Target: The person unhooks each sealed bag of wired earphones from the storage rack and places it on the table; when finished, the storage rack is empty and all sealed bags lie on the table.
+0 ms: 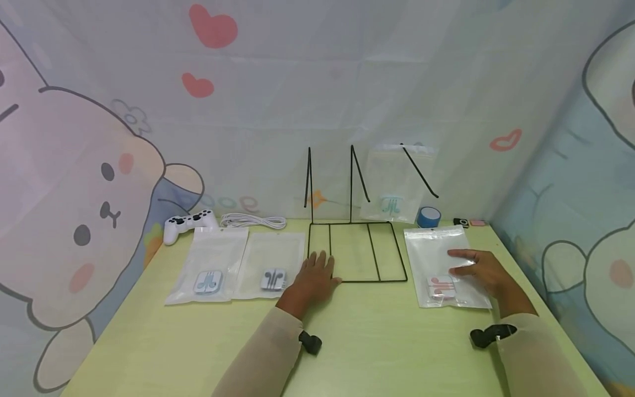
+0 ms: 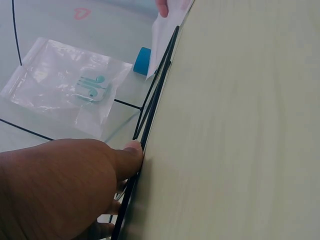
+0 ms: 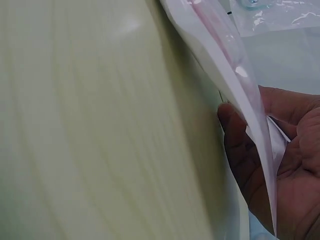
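A black wire display rack (image 1: 379,253) stands on the table, its hooks rising at the back. My left hand (image 1: 315,278) rests on the rack's front left corner, fingers spread; in the left wrist view the thumb touches the front bar. From one hook hangs a clear bag (image 1: 399,182) holding green earphones. On the right, my right hand (image 1: 488,270) grips the right edge of a zip bag (image 1: 431,248) with pink earphones (image 1: 441,287) in a case. In the right wrist view, thumb and fingers lie on opposite faces of this bag (image 3: 245,95).
Left of the rack lie two more zip bags, one with blue earphones (image 1: 208,282), one with grey earphones (image 1: 273,279). Behind them are a white game controller (image 1: 189,223) and a coiled white cable (image 1: 253,221). Blue tape (image 1: 429,217) and two small items (image 1: 468,223) sit back right.
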`<state>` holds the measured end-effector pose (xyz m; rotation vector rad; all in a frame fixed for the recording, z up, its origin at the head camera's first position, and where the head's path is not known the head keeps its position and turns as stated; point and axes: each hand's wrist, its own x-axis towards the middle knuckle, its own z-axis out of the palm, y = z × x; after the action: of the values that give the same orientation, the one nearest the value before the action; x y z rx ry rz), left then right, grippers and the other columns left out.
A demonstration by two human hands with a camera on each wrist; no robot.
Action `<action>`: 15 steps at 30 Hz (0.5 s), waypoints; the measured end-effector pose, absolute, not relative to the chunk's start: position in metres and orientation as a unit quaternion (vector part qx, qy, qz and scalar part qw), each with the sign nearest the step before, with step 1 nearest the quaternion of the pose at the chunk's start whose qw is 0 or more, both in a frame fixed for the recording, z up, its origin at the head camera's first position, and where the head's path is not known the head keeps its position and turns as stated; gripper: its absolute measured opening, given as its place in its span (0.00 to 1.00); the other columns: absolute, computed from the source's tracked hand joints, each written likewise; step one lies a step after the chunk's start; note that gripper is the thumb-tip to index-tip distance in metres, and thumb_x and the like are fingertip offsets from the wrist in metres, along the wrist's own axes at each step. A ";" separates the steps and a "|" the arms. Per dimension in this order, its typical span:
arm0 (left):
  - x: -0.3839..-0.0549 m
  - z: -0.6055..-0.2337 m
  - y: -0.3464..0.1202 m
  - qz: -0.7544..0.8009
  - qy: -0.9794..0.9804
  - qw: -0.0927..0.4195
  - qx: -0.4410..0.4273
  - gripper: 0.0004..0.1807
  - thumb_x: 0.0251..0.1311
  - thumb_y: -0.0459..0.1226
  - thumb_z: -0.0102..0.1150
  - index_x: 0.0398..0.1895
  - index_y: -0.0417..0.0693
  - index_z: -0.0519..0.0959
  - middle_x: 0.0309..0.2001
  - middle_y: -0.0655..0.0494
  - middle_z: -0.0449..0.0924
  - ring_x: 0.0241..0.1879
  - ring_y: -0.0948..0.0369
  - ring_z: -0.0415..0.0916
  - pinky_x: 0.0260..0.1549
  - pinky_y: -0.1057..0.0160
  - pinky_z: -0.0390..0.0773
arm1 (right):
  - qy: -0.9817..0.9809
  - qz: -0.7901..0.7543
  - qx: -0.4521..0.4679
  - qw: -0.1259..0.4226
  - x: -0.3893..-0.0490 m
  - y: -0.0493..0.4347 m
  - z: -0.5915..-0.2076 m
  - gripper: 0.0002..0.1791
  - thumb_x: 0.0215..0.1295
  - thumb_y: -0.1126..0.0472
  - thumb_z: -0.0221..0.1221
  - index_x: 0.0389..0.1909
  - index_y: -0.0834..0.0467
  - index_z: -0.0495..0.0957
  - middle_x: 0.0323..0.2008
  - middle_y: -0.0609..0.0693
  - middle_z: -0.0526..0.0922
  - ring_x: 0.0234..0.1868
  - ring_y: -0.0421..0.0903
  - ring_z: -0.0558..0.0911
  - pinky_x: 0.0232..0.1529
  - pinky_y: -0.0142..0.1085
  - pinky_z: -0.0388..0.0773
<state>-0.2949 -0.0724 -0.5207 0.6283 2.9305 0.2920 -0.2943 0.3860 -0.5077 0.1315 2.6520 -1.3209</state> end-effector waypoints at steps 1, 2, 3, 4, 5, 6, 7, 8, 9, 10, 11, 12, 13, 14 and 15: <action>-0.295 -0.521 -0.072 0.097 0.971 0.066 0.208 0.38 0.87 0.55 0.45 0.88 0.43 0.57 0.88 0.39 0.52 0.89 0.38 0.48 0.86 0.40 0.55 | 0.891 -0.443 0.047 0.090 -0.294 0.386 -0.508 0.41 0.67 0.55 0.74 0.77 0.62 0.72 0.86 0.70 0.52 0.85 0.78 0.51 0.79 0.77 0.51; -0.295 -0.520 -0.072 0.096 0.971 0.069 0.207 0.38 0.87 0.55 0.44 0.88 0.43 0.56 0.89 0.39 0.51 0.89 0.38 0.47 0.87 0.40 0.54 | 0.891 -0.443 0.050 0.092 -0.294 0.386 -0.509 0.41 0.67 0.54 0.75 0.78 0.62 0.72 0.86 0.70 0.51 0.85 0.78 0.50 0.79 0.78 0.50; -0.295 -0.520 -0.072 0.097 0.971 0.071 0.205 0.38 0.87 0.55 0.44 0.88 0.44 0.56 0.89 0.39 0.51 0.89 0.38 0.47 0.87 0.40 0.54 | 0.890 -0.443 0.053 0.093 -0.294 0.385 -0.509 0.42 0.66 0.54 0.75 0.78 0.61 0.72 0.87 0.70 0.50 0.85 0.78 0.49 0.79 0.78 0.49; -0.295 -0.520 -0.072 0.099 0.971 0.072 0.204 0.39 0.87 0.55 0.44 0.89 0.44 0.56 0.89 0.40 0.51 0.89 0.39 0.46 0.87 0.40 0.54 | 0.890 -0.443 0.056 0.094 -0.294 0.385 -0.509 0.43 0.66 0.53 0.75 0.78 0.61 0.72 0.87 0.70 0.49 0.86 0.79 0.48 0.80 0.78 0.49; -0.295 -0.520 -0.072 0.099 0.971 0.075 0.203 0.39 0.87 0.55 0.44 0.89 0.44 0.56 0.89 0.40 0.50 0.89 0.39 0.46 0.87 0.40 0.53 | 0.889 -0.444 0.059 0.094 -0.294 0.384 -0.509 0.43 0.65 0.53 0.76 0.79 0.61 0.72 0.87 0.70 0.49 0.86 0.79 0.48 0.80 0.78 0.48; -0.296 -0.520 -0.072 0.099 0.971 0.076 0.203 0.39 0.87 0.55 0.44 0.89 0.44 0.55 0.89 0.40 0.50 0.89 0.39 0.46 0.87 0.40 0.53 | 0.889 -0.445 0.059 0.093 -0.294 0.384 -0.509 0.44 0.65 0.53 0.76 0.79 0.61 0.71 0.87 0.70 0.48 0.86 0.79 0.47 0.80 0.78 0.48; -0.296 -0.520 -0.072 0.099 0.971 0.076 0.202 0.39 0.87 0.55 0.44 0.89 0.44 0.55 0.89 0.40 0.50 0.89 0.39 0.45 0.87 0.41 0.53 | 0.888 -0.446 0.059 0.090 -0.294 0.384 -0.510 0.45 0.64 0.53 0.77 0.79 0.61 0.71 0.87 0.71 0.49 0.86 0.79 0.47 0.81 0.77 0.48; -0.296 -0.520 -0.071 0.099 0.971 0.077 0.202 0.39 0.87 0.55 0.43 0.89 0.44 0.55 0.89 0.40 0.50 0.89 0.39 0.45 0.87 0.41 0.53 | 0.886 -0.451 0.059 0.089 -0.294 0.384 -0.510 0.45 0.64 0.53 0.77 0.79 0.61 0.70 0.87 0.71 0.48 0.86 0.78 0.46 0.81 0.77 0.47; -0.296 -0.520 -0.071 0.100 0.971 0.077 0.202 0.39 0.87 0.55 0.43 0.89 0.44 0.55 0.89 0.40 0.50 0.89 0.39 0.45 0.87 0.41 0.53 | 0.884 -0.455 0.059 0.087 -0.293 0.383 -0.510 0.46 0.63 0.54 0.78 0.79 0.62 0.70 0.87 0.70 0.49 0.86 0.78 0.46 0.82 0.76 0.47; -0.296 -0.520 -0.071 0.101 0.971 0.078 0.202 0.39 0.87 0.55 0.43 0.89 0.44 0.55 0.89 0.40 0.49 0.89 0.39 0.45 0.87 0.41 0.52 | 0.883 -0.458 0.058 0.085 -0.293 0.383 -0.510 0.46 0.63 0.55 0.78 0.79 0.62 0.70 0.87 0.71 0.49 0.86 0.78 0.46 0.82 0.76 0.47; -0.295 -0.519 -0.071 0.101 0.971 0.077 0.203 0.39 0.87 0.55 0.43 0.89 0.44 0.55 0.89 0.40 0.49 0.89 0.39 0.45 0.87 0.41 0.52 | 0.881 -0.462 0.057 0.084 -0.293 0.383 -0.510 0.46 0.63 0.55 0.78 0.79 0.63 0.70 0.87 0.71 0.49 0.87 0.77 0.45 0.82 0.75 0.46; -0.295 -0.519 -0.072 0.101 0.971 0.076 0.203 0.39 0.87 0.55 0.43 0.89 0.44 0.55 0.89 0.40 0.50 0.89 0.39 0.45 0.87 0.41 0.53 | 0.879 -0.465 0.056 0.084 -0.292 0.382 -0.511 0.47 0.63 0.56 0.78 0.79 0.63 0.69 0.87 0.71 0.48 0.87 0.77 0.45 0.82 0.75 0.46; -0.295 -0.519 -0.072 0.100 0.971 0.075 0.204 0.39 0.87 0.55 0.44 0.89 0.44 0.55 0.89 0.40 0.50 0.89 0.39 0.46 0.87 0.41 0.53 | 0.878 -0.468 0.057 0.083 -0.292 0.381 -0.510 0.47 0.62 0.56 0.78 0.79 0.63 0.69 0.87 0.70 0.49 0.87 0.77 0.45 0.83 0.75 0.46; -0.294 -0.519 -0.072 0.100 0.971 0.076 0.204 0.39 0.87 0.55 0.44 0.89 0.44 0.55 0.89 0.40 0.50 0.89 0.39 0.46 0.87 0.41 0.53 | 0.877 -0.469 0.059 0.084 -0.291 0.381 -0.510 0.47 0.62 0.56 0.78 0.79 0.63 0.69 0.87 0.70 0.48 0.87 0.77 0.45 0.83 0.75 0.45; -0.294 -0.518 -0.072 0.100 0.971 0.076 0.204 0.39 0.87 0.55 0.44 0.89 0.44 0.55 0.89 0.40 0.50 0.89 0.39 0.46 0.87 0.41 0.53 | 0.877 -0.469 0.060 0.084 -0.291 0.381 -0.510 0.46 0.63 0.56 0.78 0.79 0.63 0.69 0.87 0.70 0.48 0.87 0.77 0.45 0.83 0.75 0.45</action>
<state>-0.2941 -0.0719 -0.5183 0.6120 2.9115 0.3002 -0.2910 0.3805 -0.5100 0.1782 2.6161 -1.4005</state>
